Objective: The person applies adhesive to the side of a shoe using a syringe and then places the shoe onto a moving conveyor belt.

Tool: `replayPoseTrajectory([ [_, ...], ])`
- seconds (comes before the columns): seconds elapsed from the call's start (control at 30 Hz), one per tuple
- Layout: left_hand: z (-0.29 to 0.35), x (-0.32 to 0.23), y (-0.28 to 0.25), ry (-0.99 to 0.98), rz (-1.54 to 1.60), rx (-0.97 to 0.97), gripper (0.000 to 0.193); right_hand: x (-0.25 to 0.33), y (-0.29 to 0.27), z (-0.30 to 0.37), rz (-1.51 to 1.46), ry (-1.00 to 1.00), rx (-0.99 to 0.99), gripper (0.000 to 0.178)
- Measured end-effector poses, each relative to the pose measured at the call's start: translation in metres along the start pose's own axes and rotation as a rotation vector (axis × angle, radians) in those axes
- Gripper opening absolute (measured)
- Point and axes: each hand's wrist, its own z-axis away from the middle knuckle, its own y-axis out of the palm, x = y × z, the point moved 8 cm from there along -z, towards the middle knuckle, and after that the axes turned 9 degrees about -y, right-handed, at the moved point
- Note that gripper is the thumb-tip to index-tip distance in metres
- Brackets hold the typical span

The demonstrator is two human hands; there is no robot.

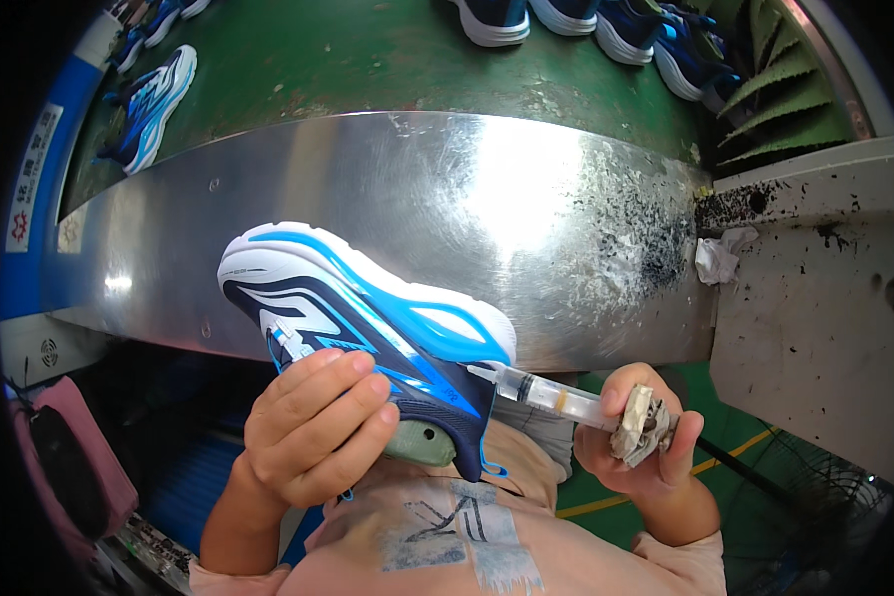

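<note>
My left hand (318, 427) is closed round the upper of a navy, blue and white running shoe (368, 323). The shoe is held on its side, its white sole away from me and its toe at the left. A green shoe last (422, 444) with a dark hole fills its opening. In my right hand (646, 437) is a clear plastic syringe (556, 397), its nozzle at the shoe's heel, by the line where sole and upper meet. Whether the tip touches is hard to tell. Crumpled tan wrapping (642, 427) covers the syringe's plunger end, between my fingers and thumb.
A scratched metal ledge (368, 179) lies beyond the shoe, with a green surface (368, 60) behind it. Similar shoes stand at the back right, and one shoe (151, 109) lies at the left. Crumpled white paper (723, 255) sits beside the stained machine side (815, 298).
</note>
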Motion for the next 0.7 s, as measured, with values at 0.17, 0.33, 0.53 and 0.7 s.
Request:
replayPoseTrajectory([
  [0.17,-0.013,0.000,0.000,-0.031,-0.008,0.085,0.014,-0.006,-0.015,0.003,-0.087,-0.037,-0.026,0.083],
  [0.33,-0.030,0.001,0.003,-0.040,-0.008,0.139,0.018,-0.013,-0.024,0.007,-0.180,-0.076,-0.041,0.081],
  [0.53,-0.062,0.008,0.011,-0.004,-0.025,0.258,0.037,-0.015,-0.022,0.009,-0.185,-0.141,-0.163,0.076],
  [0.7,-0.106,0.011,0.037,0.140,-0.115,0.464,0.062,-0.016,-0.021,0.004,-0.214,-0.257,-0.277,0.070],
])
